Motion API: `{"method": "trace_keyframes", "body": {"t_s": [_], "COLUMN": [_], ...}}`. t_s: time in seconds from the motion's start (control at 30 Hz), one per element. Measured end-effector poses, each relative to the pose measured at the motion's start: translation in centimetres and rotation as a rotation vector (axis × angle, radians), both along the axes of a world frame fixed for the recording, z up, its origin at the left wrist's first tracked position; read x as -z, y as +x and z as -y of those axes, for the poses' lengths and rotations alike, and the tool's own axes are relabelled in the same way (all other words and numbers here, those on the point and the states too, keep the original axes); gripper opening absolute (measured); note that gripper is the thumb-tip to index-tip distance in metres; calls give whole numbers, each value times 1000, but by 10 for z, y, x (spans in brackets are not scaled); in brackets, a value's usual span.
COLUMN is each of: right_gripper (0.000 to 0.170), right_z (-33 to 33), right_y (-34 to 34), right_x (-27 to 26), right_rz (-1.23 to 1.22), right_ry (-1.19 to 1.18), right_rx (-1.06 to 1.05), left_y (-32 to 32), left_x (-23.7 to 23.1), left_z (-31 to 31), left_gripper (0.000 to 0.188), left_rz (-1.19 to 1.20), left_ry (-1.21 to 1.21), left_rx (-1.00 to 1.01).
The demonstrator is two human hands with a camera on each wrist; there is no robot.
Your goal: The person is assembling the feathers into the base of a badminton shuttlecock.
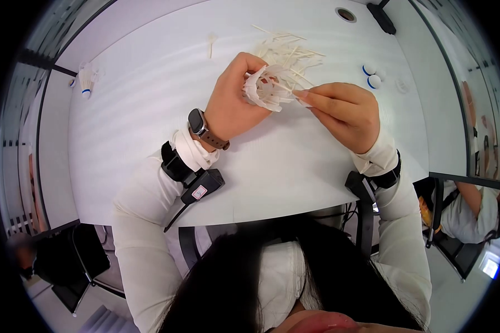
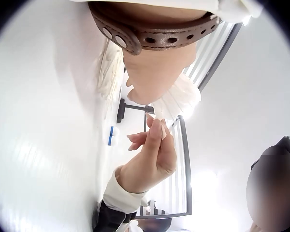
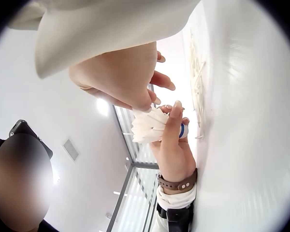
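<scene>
My left hand (image 1: 233, 105) grips a white feather shuttlecock (image 1: 252, 87), with the open end of its skirt facing up towards the head camera. In the right wrist view its cork with a blue band (image 3: 183, 130) sits among the left fingers. At the skirt's rim, thumb and fingertips of my right hand (image 1: 347, 114) pinch a feather (image 2: 158, 110). Beyond the hands lies a tangle of loose feathers and bare quills (image 1: 294, 53), partly behind the shuttlecock.
Another shuttlecock (image 1: 86, 82) lies at the table's far left. One loose feather (image 1: 210, 45) is apart from the pile. Blue-banded corks (image 1: 374, 82) sit at the right. Low partitions (image 1: 455, 94) border the table, which has a cable hole (image 1: 346, 15) at the back.
</scene>
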State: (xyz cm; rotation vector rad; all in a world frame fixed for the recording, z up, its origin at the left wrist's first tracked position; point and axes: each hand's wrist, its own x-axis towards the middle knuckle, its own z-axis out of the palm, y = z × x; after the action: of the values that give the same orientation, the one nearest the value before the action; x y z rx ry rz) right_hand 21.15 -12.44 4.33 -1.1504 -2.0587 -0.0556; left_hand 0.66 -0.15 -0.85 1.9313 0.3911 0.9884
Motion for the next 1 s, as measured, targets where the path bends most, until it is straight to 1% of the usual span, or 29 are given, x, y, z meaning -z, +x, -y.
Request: {"method": "trace_keyframes", "body": {"t_s": [0.23,0.33,0.43,0.57,0.67,0.8,1.0], "right_gripper": [26,21,16,12,10,8,9], "right_z": [1,3,5,6,5,5,5], "right_y": [-3,-6,-7,-9,-9,-9,-11], "right_x": [0,-2,-2,-2,-1,2,3], "right_rz": [-35,-143,-296,-406,-460,-467,-528], "right_ry": [-6,-113,-203,-326,-365,-387,-450], "right_rx": [17,71,77,125,136,142,157], "left_y": [-2,-2,-2,-3,-2,-2,-1], "left_x": [0,0,-1,0,1,3,3], "left_z": [-1,-1,0,-2,-2,-2,-2], "left_gripper": [44,44,43,43,44,45,47], "left_rz": [-34,-25,-26,-24,-24,-22,-2], "left_ry": [2,-4,2,23,63,74,62], "left_rx": [33,69,97,142,150,152,220]}}
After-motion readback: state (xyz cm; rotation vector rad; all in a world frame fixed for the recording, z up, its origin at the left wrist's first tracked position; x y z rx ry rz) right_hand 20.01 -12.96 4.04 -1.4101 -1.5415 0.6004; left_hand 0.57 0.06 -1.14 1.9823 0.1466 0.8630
